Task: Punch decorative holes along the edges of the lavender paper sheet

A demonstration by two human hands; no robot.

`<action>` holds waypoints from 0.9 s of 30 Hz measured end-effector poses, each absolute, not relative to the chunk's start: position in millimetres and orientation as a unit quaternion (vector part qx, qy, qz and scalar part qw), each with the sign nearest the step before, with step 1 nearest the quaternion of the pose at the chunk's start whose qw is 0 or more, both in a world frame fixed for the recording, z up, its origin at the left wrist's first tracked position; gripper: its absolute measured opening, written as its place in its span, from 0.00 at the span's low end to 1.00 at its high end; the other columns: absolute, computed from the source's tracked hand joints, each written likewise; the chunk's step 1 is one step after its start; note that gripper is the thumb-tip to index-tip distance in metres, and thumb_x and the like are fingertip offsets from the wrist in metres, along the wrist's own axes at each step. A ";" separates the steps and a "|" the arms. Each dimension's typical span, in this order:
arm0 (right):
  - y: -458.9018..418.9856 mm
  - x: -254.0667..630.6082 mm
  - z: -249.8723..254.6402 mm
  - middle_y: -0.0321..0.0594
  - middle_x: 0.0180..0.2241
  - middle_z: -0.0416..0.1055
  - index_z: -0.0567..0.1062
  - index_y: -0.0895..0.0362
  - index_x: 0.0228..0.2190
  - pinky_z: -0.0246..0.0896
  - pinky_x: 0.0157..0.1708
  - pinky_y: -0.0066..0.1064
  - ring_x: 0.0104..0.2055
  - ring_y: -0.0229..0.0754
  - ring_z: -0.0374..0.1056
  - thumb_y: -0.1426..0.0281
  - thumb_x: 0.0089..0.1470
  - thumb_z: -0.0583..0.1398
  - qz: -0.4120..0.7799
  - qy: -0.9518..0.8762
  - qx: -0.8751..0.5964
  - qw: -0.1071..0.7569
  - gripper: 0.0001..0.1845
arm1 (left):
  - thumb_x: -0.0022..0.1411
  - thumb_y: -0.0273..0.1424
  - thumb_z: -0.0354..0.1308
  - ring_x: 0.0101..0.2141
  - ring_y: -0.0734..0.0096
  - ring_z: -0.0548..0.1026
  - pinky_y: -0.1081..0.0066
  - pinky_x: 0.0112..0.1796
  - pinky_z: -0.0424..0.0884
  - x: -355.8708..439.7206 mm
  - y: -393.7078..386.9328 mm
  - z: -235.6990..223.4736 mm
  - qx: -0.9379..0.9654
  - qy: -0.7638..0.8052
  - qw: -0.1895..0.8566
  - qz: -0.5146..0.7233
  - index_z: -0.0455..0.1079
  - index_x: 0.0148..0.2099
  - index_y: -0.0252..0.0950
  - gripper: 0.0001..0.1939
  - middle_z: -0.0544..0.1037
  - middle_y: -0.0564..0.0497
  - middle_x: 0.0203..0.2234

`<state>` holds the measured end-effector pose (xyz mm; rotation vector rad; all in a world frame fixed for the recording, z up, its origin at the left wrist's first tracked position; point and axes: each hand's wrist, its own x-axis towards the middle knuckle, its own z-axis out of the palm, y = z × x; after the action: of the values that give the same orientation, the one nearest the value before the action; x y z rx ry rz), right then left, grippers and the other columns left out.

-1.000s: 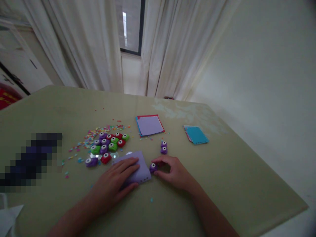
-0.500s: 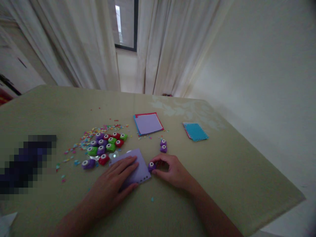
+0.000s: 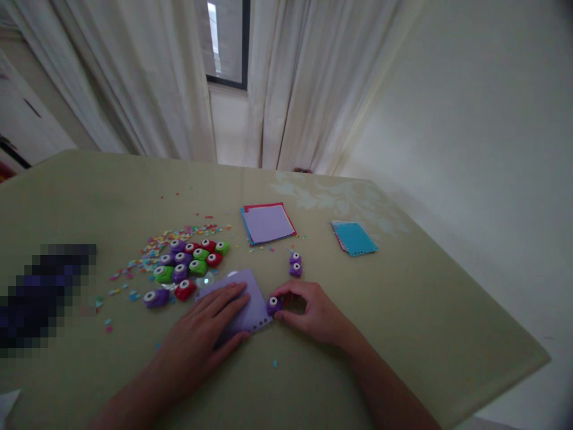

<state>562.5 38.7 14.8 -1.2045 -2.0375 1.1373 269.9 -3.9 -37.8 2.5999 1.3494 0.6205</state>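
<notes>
- Through the head camera, my only view, I have the left hand lying flat on a lilac card, fingers extended and gripping nothing; the palm covers the card's left part.
- I see a row of dark holes along the card's near edge, toward its right corner.
- My right hand is closed on a small purple punch, pinched between thumb and fingers, its white eye-like top facing up. The punch sits at the card's right edge, near that holed corner.
- Just beyond the right hand, two purple punches stand one behind the other on the table.
- Left of the card I make out a cluster of purple, red and green punches; a red punch and another purple one lie on its near side.
- Colored paper bits are scattered around and behind the cluster.
- Farther back I see a lilac-topped stack of cards, and right of it a blue-topped stack.
- A dark patch at far left is pixelated, so I cannot tell what it is.
</notes>
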 end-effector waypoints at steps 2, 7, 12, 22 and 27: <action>37.8 562.4 15.5 0.38 0.42 0.83 0.84 0.53 0.45 0.69 0.46 0.32 0.43 0.43 0.77 0.72 0.55 0.73 0.415 -0.760 -0.433 0.250 0.15 | 0.76 0.47 0.57 0.67 0.53 0.70 0.51 0.63 0.72 269.8 -3.9 -37.6 0.867 0.449 0.066 0.204 0.63 0.74 0.47 0.30 0.68 0.49 0.72; 38.9 563.9 13.3 0.38 0.42 0.82 0.84 0.54 0.46 0.70 0.46 0.32 0.43 0.43 0.77 0.73 0.55 0.73 0.411 -0.752 -0.445 0.257 0.15 | 0.75 0.47 0.57 0.67 0.52 0.70 0.52 0.62 0.73 269.5 -3.2 -35.1 0.872 0.444 0.052 0.201 0.62 0.74 0.45 0.31 0.67 0.48 0.72; 40.6 561.9 11.1 0.39 0.41 0.81 0.83 0.55 0.46 0.69 0.43 0.31 0.41 0.42 0.75 0.75 0.54 0.72 0.405 -0.744 -0.459 0.267 0.16 | 0.76 0.46 0.57 0.66 0.53 0.71 0.52 0.62 0.73 271.1 -2.4 -34.5 0.870 0.445 0.051 0.207 0.64 0.73 0.45 0.29 0.69 0.48 0.71; 41.0 565.1 13.7 0.38 0.41 0.82 0.84 0.54 0.44 0.69 0.45 0.31 0.42 0.43 0.76 0.73 0.54 0.73 0.427 -0.754 -0.434 0.248 0.14 | 0.76 0.46 0.56 0.65 0.53 0.72 0.53 0.62 0.72 273.3 -3.0 -38.3 0.862 0.457 0.037 0.217 0.63 0.74 0.44 0.30 0.70 0.48 0.70; 40.6 563.0 12.6 0.38 0.43 0.83 0.85 0.52 0.46 0.68 0.49 0.33 0.45 0.44 0.77 0.70 0.59 0.72 0.415 -0.774 -0.407 0.251 0.13 | 0.75 0.46 0.56 0.69 0.51 0.65 0.48 0.69 0.56 278.1 -2.7 -36.5 0.865 0.458 -0.010 0.205 0.60 0.76 0.48 0.32 0.66 0.51 0.73</action>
<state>563.0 40.6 12.6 -1.1064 -2.1066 1.1291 278.1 -2.7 -36.5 2.7347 1.4483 0.6487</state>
